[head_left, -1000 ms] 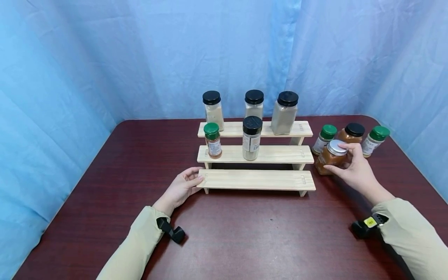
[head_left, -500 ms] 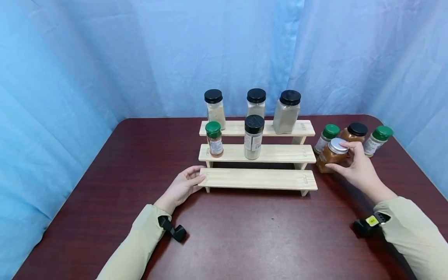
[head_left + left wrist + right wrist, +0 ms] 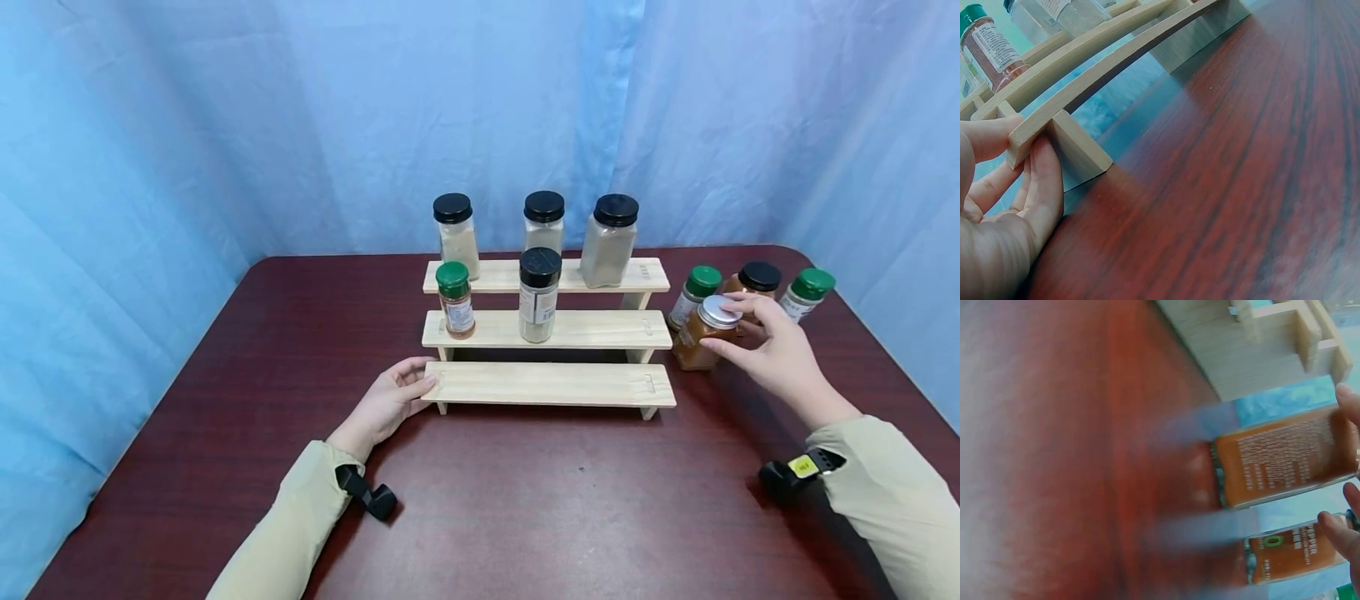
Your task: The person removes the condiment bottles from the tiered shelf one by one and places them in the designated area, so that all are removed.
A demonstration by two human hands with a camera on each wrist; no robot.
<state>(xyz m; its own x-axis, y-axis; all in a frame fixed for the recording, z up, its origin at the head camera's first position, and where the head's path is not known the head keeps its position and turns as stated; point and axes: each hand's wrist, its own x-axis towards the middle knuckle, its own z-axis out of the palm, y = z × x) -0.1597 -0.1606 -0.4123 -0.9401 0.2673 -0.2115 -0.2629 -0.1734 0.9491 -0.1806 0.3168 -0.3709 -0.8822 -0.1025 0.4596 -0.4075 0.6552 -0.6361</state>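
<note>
My left hand [image 3: 387, 404] pinches the left end of the lowest shelf of a three-tier wooden rack [image 3: 547, 383]; in the left wrist view the thumb lies above the shelf [image 3: 1116, 65] and fingers below. To the rack's right, my right hand [image 3: 776, 358] holds a square spice jar [image 3: 697, 342] of orange-brown powder with a silver lid, thumb at its side and fingers at the lid. The right wrist view shows that jar's printed label [image 3: 1285, 456], with the fingertips near its lid end. Behind it stands another orange-brown jar [image 3: 1291, 553] with a black lid [image 3: 759, 276].
Green-lidded bottles [image 3: 702, 282] [image 3: 813, 284] flank the black-lidded jar. On the middle shelf stand a green-lidded bottle [image 3: 457, 312] and a black-lidded shaker [image 3: 537, 308]. Three black-lidded jars, one at the right [image 3: 609, 250], line the top shelf. Blue curtains [image 3: 450, 108] surround the dark table [image 3: 525, 517].
The silver-lidded jar has shifted slightly away from me, with my right hand's wrist moving a little right and its fingers rising. My left hand stays on the rack.
</note>
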